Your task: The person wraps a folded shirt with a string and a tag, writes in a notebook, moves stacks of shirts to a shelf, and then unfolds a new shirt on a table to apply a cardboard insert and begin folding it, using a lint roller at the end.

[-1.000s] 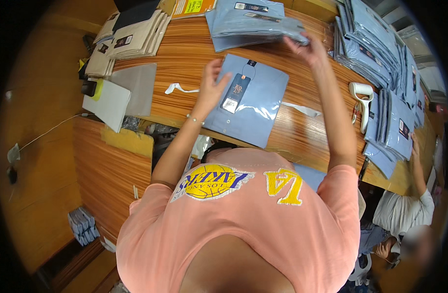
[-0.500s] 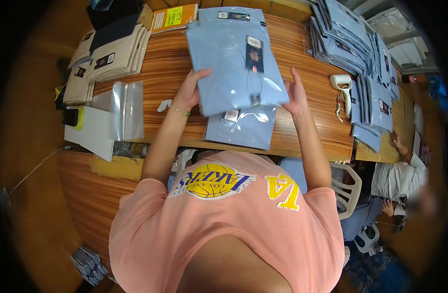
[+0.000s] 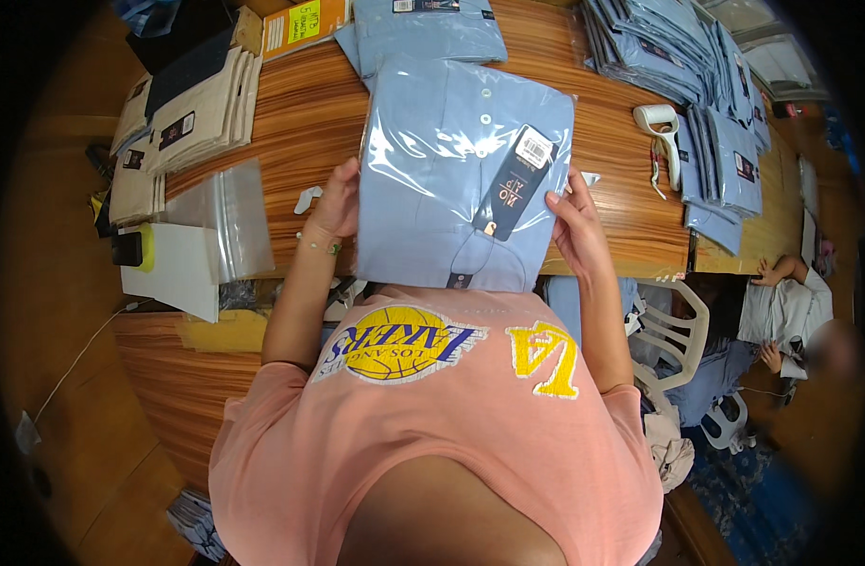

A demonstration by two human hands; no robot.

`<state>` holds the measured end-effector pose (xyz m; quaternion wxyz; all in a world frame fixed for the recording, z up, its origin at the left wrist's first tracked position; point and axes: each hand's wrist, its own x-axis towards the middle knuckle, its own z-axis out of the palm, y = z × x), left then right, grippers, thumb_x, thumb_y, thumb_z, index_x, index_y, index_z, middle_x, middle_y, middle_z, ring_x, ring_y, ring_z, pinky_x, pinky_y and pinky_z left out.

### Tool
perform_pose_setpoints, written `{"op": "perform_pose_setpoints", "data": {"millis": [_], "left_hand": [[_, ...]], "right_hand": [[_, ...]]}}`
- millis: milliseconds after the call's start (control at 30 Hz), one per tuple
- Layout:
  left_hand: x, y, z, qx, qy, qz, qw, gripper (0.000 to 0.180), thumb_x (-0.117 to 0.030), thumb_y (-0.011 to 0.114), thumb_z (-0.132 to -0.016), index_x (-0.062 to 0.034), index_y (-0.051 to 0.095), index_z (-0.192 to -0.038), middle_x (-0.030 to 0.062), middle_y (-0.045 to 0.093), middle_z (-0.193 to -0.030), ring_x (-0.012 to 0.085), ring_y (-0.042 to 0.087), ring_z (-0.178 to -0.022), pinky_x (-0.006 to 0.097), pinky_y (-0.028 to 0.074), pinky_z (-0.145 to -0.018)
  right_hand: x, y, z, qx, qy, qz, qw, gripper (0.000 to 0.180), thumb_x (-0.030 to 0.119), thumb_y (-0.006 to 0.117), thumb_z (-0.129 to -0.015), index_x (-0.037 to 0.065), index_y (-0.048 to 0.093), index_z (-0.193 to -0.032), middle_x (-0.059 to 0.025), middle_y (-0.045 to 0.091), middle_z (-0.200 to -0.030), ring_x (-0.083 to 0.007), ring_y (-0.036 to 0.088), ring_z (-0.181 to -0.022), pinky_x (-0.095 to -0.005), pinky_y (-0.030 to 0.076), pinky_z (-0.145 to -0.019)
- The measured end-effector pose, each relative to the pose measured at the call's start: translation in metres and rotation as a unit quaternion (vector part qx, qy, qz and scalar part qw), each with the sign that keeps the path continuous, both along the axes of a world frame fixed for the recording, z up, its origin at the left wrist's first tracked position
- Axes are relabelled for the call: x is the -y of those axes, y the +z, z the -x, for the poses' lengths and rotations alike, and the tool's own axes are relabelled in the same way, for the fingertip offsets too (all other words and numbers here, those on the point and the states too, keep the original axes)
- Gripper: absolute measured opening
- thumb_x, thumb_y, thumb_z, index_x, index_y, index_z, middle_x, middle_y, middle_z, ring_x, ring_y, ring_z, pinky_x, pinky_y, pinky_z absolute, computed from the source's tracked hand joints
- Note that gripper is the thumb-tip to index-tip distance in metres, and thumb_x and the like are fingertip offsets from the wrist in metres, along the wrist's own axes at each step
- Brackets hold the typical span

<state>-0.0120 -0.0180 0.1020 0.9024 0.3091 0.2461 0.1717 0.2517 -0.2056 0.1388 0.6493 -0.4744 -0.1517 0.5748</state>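
Wood-grain worktop (image 3: 630, 222) here; just pulled my bagged blue shirt (image 3: 418, 184) closer mid-frame, left hand (image 3: 336, 200) and right hand (image 3: 580, 226) gripping its sides.

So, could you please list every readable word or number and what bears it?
Without copying any wording:
Pink T-shirt: large lettering, legible.
Navy hang tag, bagged blue shirt: large print legible, fine print too small.
Yellow label, orange notebook: handwriting, partly legible.
Tags, beige garments: too small.

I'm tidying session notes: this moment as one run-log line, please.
left hand: holds left edge of bagged blue shirt | right hand: holds its right edge | table: white roller right, beige stack left
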Motion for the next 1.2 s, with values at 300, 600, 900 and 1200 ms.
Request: {"op": "perform_pose_setpoints", "data": {"millis": [300,600,900,1200], "left_hand": [[0.016,0.013,-0.007,0.098,0.015,-0.073,0.992,0.065,-0.023,0.064,-0.078,0.0003,0.036,-0.132,0.0132,0.053,-0.118,0.0197,0.055,-0.104,0.03,0.046,-0.089],[0.017,0.039,-0.036,-0.038,0.032,-0.276,0.96,0.049,0.004,0.056,-0.081,0.0044,0.041,-0.128,0.0117,0.057,-0.111,0.0152,0.057,-0.098,0.024,0.047,-0.081],[0.038,0.077,-0.031,-0.194,-0.007,-0.504,0.842,0.03,0.006,0.057,-0.076,0.0013,0.056,-0.105,0.0107,0.063,-0.092,0.0132,0.063,-0.081,0.024,0.051,-0.069],[0.044,0.072,-0.023,-0.19,0.11,-0.751,0.623,0.017,0.0,0.063,-0.074,0.0017,0.061,-0.091,0.0141,0.063,-0.086,0.0263,0.063,-0.079,0.029,0.051,-0.069]], "right_hand": [[-0.002,0.005,0.005,-0.068,-0.058,-0.079,0.993,0.046,0.002,0.05,-0.087,0.007,0.032,-0.129,-0.0113,0.055,-0.114,-0.0178,0.059,-0.1,-0.0298,0.051,-0.083],[0.021,-0.005,-0.029,0.018,-0.063,-0.142,0.988,0.06,0.005,0.057,-0.084,0.009,0.027,-0.136,-0.0101,0.044,-0.129,-0.0215,0.047,-0.116,-0.0362,0.038,-0.099],[0.032,-0.013,-0.044,0.008,-0.045,-0.201,0.979,0.066,0.01,0.06,-0.084,0.011,0.023,-0.139,-0.0092,0.041,-0.132,-0.0227,0.047,-0.116,-0.0369,0.041,-0.097],[0.04,-0.023,-0.063,0.001,-0.006,-0.249,0.968,0.06,0.006,0.062,-0.081,0.011,0.034,-0.134,-0.0093,0.048,-0.126,-0.0235,0.049,-0.114,-0.039,0.04,-0.097]]}}
